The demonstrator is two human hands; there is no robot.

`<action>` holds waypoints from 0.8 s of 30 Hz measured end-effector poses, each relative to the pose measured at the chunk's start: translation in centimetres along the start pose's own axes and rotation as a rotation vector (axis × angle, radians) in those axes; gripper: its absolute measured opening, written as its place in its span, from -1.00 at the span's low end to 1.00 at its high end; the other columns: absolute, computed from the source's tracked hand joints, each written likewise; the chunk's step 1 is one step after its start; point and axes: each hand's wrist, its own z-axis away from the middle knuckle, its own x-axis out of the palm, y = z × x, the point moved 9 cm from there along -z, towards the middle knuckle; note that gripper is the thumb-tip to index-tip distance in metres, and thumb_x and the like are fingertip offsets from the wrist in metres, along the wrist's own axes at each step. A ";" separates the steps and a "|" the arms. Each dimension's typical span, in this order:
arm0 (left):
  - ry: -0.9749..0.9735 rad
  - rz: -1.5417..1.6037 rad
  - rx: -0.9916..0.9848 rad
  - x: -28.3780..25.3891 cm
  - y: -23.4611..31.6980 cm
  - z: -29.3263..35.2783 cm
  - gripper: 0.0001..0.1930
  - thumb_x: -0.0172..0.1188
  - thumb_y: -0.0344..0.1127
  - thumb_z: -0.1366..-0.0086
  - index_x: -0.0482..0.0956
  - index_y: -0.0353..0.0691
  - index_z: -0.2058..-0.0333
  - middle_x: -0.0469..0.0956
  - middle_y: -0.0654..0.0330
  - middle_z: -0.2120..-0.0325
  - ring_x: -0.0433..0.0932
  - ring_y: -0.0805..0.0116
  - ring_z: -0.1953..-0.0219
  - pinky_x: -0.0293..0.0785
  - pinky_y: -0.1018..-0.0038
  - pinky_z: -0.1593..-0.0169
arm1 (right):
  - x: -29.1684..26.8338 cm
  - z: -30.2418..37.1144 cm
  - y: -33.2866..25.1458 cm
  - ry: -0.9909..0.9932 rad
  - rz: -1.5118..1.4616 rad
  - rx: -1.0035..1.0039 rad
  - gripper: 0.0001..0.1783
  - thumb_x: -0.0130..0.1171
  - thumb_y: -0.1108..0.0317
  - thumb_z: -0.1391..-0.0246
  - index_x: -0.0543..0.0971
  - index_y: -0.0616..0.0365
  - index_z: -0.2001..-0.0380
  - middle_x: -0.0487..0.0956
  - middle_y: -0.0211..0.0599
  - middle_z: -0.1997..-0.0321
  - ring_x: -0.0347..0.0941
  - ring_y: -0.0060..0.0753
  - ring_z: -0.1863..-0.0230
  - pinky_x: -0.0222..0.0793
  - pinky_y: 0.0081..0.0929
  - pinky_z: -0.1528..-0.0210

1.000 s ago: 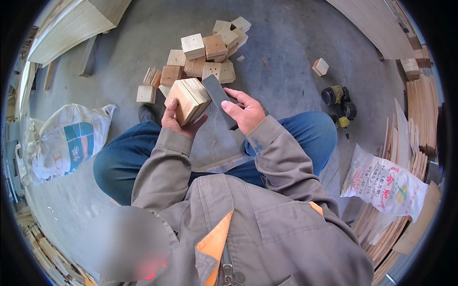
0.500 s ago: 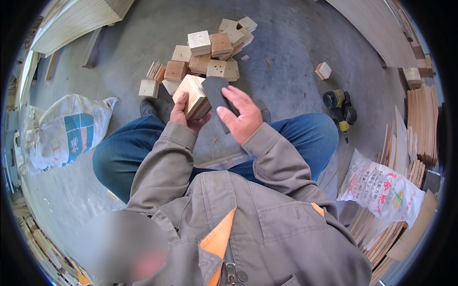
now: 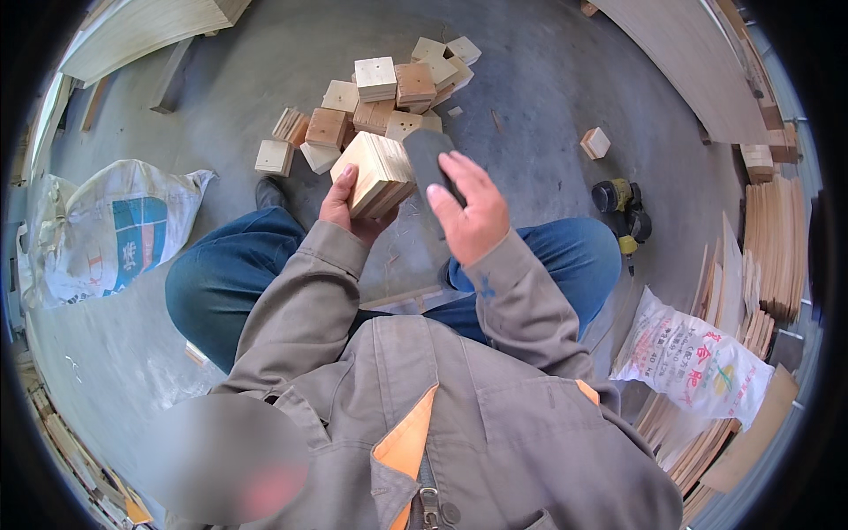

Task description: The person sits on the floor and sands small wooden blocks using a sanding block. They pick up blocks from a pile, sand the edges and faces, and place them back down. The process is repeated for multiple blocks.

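Note:
My left hand (image 3: 353, 208) is closed around a pale, layered wooden block (image 3: 371, 172), thumb on its near-left side and fingers underneath. The block is tilted, with its striped edge facing right. My right hand (image 3: 475, 208) grips a dark grey flat sheet (image 3: 427, 155) that looks like sandpaper, thumb on the near side and fingers along the far edge. The sheet stands at the block's right side; whether they touch I cannot tell. Beyond my hands lies a heap of similar wooden blocks (image 3: 375, 79) on the floor, some with small holes in their faces.
A single block (image 3: 595, 142) lies to the right, beyond a yellow-and-black power drill (image 3: 629, 212). White woven sacks lie on the left (image 3: 88, 238) and right (image 3: 693, 358). Stacked wooden boards (image 3: 773, 247) line the right side. My bent knees flank the work.
Both hands have shifted a little to the right, carrying the block and the sheet. The block has turned so that more of its layered edge shows.

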 end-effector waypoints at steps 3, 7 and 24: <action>-0.016 -0.007 -0.007 -1.0 0.0 -0.4 -0.42 0.27 0.08 -0.34 0.42 0.04 -0.26 0.60 0.16 -0.07 0.58 0.07 -0.06 0.51 -0.01 -0.09 | 0.8 1.8 -2.4 -0.019 0.068 -0.034 -0.49 0.32 0.23 -0.14 0.61 0.17 -0.15 0.55 0.10 -0.23 0.56 0.14 -0.06 0.45 -0.09 -0.16; -0.064 -0.037 0.002 -0.6 -0.6 0.1 -0.42 0.26 0.02 -0.36 0.40 -0.02 -0.27 0.60 0.14 -0.08 0.60 0.07 -0.06 0.53 0.02 -0.09 | 2.3 -0.4 0.1 0.015 0.133 0.002 -0.51 0.26 0.19 -0.16 0.61 0.15 -0.13 0.56 0.07 -0.22 0.52 0.07 -0.16 0.38 -0.10 -0.21; -0.145 -0.062 0.058 1.1 -1.0 0.6 -0.43 0.21 0.02 -0.40 0.40 -0.07 -0.28 0.61 0.16 -0.07 0.62 0.14 -0.06 0.58 0.08 -0.10 | 2.2 -1.8 -0.3 0.025 0.149 0.012 -0.52 0.20 0.20 -0.22 0.58 0.11 -0.17 0.56 0.09 -0.19 0.50 0.08 -0.18 0.37 -0.07 -0.20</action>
